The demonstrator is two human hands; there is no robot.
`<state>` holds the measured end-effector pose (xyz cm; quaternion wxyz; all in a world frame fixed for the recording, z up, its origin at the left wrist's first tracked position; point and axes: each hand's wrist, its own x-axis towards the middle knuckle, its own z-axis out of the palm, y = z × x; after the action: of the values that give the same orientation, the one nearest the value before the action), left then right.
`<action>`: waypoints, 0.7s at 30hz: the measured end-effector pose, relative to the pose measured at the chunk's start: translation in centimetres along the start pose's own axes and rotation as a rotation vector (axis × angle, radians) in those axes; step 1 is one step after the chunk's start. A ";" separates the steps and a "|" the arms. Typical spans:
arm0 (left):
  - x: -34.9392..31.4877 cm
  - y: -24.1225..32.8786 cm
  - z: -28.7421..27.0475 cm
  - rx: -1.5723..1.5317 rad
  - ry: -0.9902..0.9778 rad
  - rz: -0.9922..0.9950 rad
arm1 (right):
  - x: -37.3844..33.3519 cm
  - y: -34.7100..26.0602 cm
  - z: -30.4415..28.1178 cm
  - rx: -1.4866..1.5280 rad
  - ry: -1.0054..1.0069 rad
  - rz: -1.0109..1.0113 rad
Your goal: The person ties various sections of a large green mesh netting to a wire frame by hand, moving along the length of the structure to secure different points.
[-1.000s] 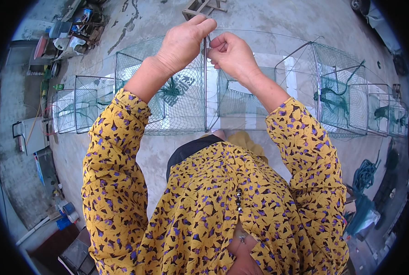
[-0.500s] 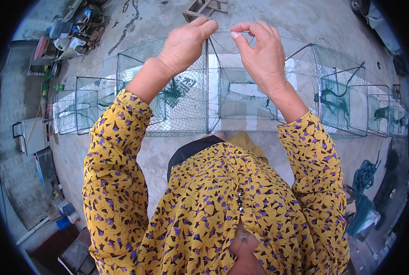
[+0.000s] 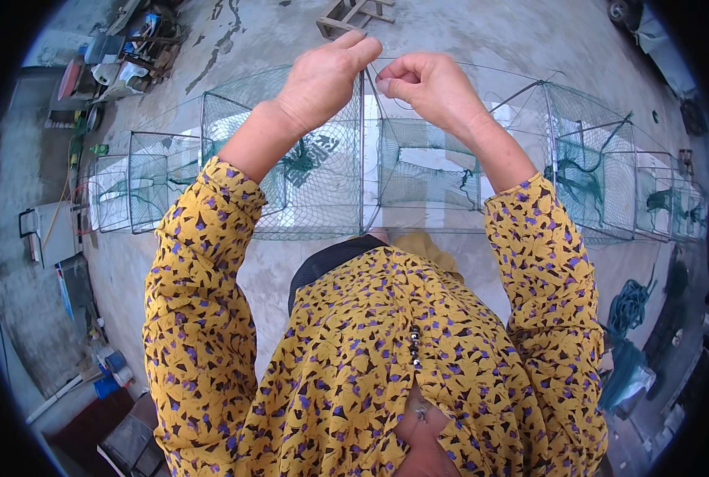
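Note:
A long folding net trap (image 3: 322,211) of green mesh over thin dark square frames stretches from left to right in front of me. My left hand (image 3: 325,78) is closed at the top of a middle frame (image 3: 363,159), its fingertips pinched against the upper corner. Just right of it, my right hand (image 3: 427,86) has thumb and index finger pinched together beside that corner. Thin strands run near its fingertips; whether it grips one is too fine to tell. Dark green knotted netting (image 3: 297,163) hangs inside the trap.
White boards or sheets (image 3: 430,159) lie beneath the trap on the concrete floor. A small wooden stool (image 3: 342,17) stands beyond my hands. Piled household items (image 3: 132,63) sit at the far left, and a coiled green rope (image 3: 629,306) lies at the right.
My right hand has moved left, close to my left hand, and its thumb and index finger have come together. The left hand has stayed nearly in place at the frame.

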<state>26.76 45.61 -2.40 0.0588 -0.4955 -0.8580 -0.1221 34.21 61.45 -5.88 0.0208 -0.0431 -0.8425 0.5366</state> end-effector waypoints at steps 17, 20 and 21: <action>-0.2 0.0 0.1 0.024 0.026 0.018 | 0.4 1.7 0.0 0.012 -0.170 0.053; -0.1 -0.1 0.2 0.017 0.028 0.017 | 0.4 -0.4 -0.2 0.302 -0.210 0.337; 0.1 0.0 0.2 0.019 0.032 0.021 | 0.6 -0.7 -0.1 0.300 -0.226 0.375</action>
<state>26.68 45.73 -2.54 0.0785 -0.5017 -0.8529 -0.1212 33.62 61.31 -5.21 -0.1672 -0.1345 -0.7279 0.6512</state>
